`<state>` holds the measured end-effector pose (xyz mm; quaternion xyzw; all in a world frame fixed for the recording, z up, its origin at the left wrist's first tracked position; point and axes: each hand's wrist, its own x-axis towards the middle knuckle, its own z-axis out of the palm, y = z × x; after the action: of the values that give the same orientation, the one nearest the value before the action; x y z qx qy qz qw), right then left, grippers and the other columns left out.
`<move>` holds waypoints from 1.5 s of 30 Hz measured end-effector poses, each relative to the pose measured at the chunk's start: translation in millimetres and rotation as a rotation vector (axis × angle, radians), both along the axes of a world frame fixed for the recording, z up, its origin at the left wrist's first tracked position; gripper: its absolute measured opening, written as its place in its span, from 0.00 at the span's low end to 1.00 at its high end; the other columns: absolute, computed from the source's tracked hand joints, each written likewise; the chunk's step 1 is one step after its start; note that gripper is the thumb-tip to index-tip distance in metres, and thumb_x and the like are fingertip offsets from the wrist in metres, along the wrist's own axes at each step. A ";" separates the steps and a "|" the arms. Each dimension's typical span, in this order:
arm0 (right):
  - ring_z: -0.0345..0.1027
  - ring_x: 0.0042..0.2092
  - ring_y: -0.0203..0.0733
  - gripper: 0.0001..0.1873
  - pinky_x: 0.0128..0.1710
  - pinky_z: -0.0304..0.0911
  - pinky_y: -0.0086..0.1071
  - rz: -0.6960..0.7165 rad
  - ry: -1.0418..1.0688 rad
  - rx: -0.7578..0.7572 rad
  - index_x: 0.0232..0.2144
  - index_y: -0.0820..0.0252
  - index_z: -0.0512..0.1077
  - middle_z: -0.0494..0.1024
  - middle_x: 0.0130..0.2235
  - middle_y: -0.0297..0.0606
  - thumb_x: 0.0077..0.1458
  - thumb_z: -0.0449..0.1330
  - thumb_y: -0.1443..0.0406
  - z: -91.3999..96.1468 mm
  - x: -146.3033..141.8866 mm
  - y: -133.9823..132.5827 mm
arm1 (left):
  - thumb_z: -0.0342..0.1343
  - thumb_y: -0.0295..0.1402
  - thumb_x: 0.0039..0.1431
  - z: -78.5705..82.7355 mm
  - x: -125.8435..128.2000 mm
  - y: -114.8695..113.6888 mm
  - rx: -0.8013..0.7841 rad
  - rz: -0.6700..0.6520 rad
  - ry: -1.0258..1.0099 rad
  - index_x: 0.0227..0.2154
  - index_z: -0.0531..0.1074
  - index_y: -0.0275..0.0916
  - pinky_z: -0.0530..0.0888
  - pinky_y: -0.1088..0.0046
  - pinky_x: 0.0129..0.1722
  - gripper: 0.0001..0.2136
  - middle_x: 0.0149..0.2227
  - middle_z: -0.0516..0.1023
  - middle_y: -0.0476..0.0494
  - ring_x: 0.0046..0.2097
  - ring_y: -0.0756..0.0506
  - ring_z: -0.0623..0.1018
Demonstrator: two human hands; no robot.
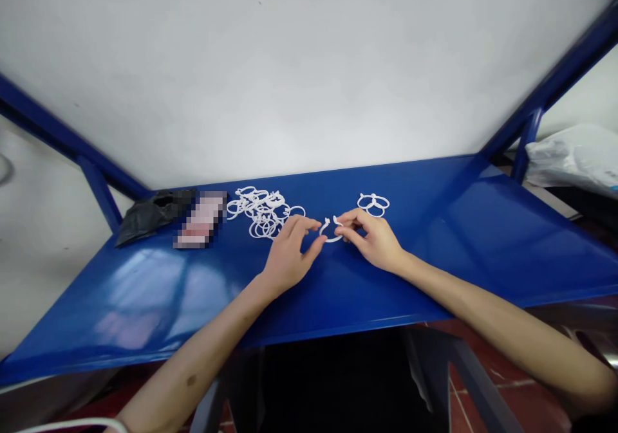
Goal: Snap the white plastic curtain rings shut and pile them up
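Between my two hands is a white plastic shower curtain ring [333,240], its gap at the top with the two knobbed ends apart. My left hand [292,253] pinches the ring's left side between thumb and fingers. On the opposite side, the thumb and fingers of my right hand [371,239] close on it too. A tangled pile of similar white rings [263,211] lies just beyond my left hand. Past my right hand rests a small cluster of a few white rings [373,204], touching or overlapping one another.
The blue table [193,304] has a white wall [309,66] behind it and blue frame bars at both sides. At the left lie a black pouch or bag [149,217] and a blurred-out flat phone-like object [201,221]. Clear plastic bags [574,156] sit off the right end.
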<state>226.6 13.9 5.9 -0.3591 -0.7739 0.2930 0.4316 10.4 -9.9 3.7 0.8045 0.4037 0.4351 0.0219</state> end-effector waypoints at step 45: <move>0.73 0.33 0.42 0.12 0.36 0.67 0.37 -0.461 -0.435 0.214 0.41 0.58 0.78 0.80 0.39 0.42 0.64 0.59 0.58 16.1 58.7 45.2 | 0.53 0.31 0.67 -7.2 -17.2 19.9 0.050 0.190 0.390 0.36 0.76 0.41 0.67 0.61 0.44 0.06 0.39 0.74 0.41 0.43 0.41 0.69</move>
<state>285.3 59.2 22.0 -0.5315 -0.7726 0.0211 0.3465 -6.8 10.0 -3.5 0.8321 0.4634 0.2812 -0.1174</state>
